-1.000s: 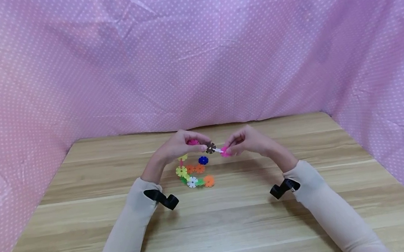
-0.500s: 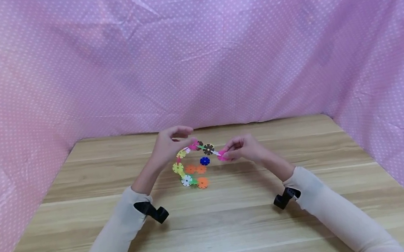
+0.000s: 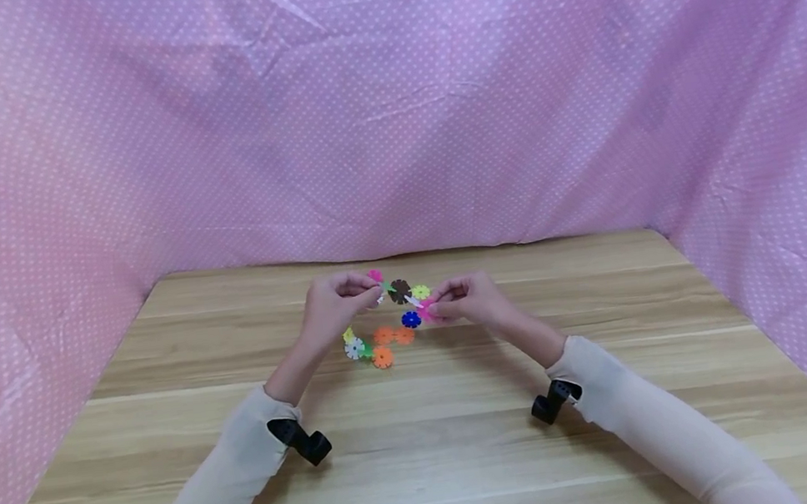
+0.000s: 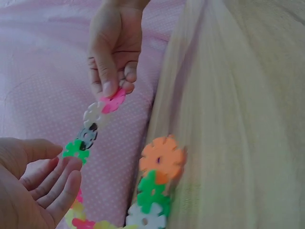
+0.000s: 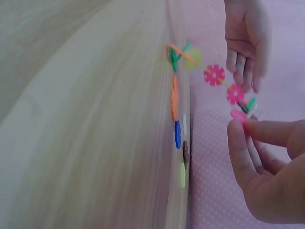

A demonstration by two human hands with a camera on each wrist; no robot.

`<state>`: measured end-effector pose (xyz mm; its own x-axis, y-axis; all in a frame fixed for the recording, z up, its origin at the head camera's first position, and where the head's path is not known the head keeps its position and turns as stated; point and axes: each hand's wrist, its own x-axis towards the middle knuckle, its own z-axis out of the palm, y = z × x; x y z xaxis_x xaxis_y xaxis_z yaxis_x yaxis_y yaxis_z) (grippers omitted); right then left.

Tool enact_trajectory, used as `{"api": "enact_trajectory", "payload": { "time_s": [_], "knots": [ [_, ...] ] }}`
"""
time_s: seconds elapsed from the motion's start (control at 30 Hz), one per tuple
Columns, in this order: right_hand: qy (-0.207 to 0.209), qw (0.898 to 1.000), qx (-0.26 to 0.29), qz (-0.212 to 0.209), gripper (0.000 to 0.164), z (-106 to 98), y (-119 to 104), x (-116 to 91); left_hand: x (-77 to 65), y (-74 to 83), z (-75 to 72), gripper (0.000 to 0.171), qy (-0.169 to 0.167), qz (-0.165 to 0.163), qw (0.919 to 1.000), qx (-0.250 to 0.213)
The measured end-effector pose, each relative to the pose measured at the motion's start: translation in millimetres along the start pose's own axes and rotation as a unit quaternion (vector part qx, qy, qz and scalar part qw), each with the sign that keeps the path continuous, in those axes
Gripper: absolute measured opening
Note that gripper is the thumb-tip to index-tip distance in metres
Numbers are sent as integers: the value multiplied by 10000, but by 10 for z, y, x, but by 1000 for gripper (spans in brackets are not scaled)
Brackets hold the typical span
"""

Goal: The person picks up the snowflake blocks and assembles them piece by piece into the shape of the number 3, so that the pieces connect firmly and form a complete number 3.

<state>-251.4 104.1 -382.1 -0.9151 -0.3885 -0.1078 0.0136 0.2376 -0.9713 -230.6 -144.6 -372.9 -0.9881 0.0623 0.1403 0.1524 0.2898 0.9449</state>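
A chain of colourful interlocking snowflake discs hangs between my hands. My right hand (image 3: 473, 302) pinches the pink disc (image 3: 426, 310) at one end. Beside that disc come a white disc (image 4: 93, 114), a brown disc (image 3: 399, 291) and a green disc (image 4: 76, 151). My left hand (image 3: 335, 307) has its thumb and fingertips at this green disc, apparently pinching it. In the head view, part of the chain is hidden behind my left hand. Its other end, with a white disc (image 3: 354, 348) and an orange disc (image 3: 382, 357), curves towards me.
Loose discs lie on the wooden table (image 3: 428, 451): a blue one (image 3: 411, 320), two orange ones, one of them (image 3: 405, 336) nearer the right hand, and a yellow-green one (image 3: 419, 292). A pink dotted cloth (image 3: 387, 119) rises behind the table.
My right hand has moved left with the pink disc. My left hand came away from the chain and moved left, then its fingertips closed in at the green disc. The chain's orange end has swung left.
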Motion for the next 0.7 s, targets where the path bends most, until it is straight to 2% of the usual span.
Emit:
{"api": "enact_trajectory", "payload": {
  "time_s": [0.17,0.33,0.47,0.6,0.7],
  "knots": [
    [291,9995,-2,86,19,56,4,34,37,-130,139,21,124,-253,9996,-101],
    [396,9988,225,200,19,132,10,70,88,-232,287,27,297,-687,9934,-871],
    [386,9985,302,257,19,171,17,90,140,-277,353,26,562,-946,9830,-1472],
    [258,9992,200,238,17,197,22,111,190,-285,372,25,690,-980,9792,-1638],
    [-33,9999,24,123,16,212,33,135,221,-280,362,25,670,-1012,9782,-1684]
  ]
}}
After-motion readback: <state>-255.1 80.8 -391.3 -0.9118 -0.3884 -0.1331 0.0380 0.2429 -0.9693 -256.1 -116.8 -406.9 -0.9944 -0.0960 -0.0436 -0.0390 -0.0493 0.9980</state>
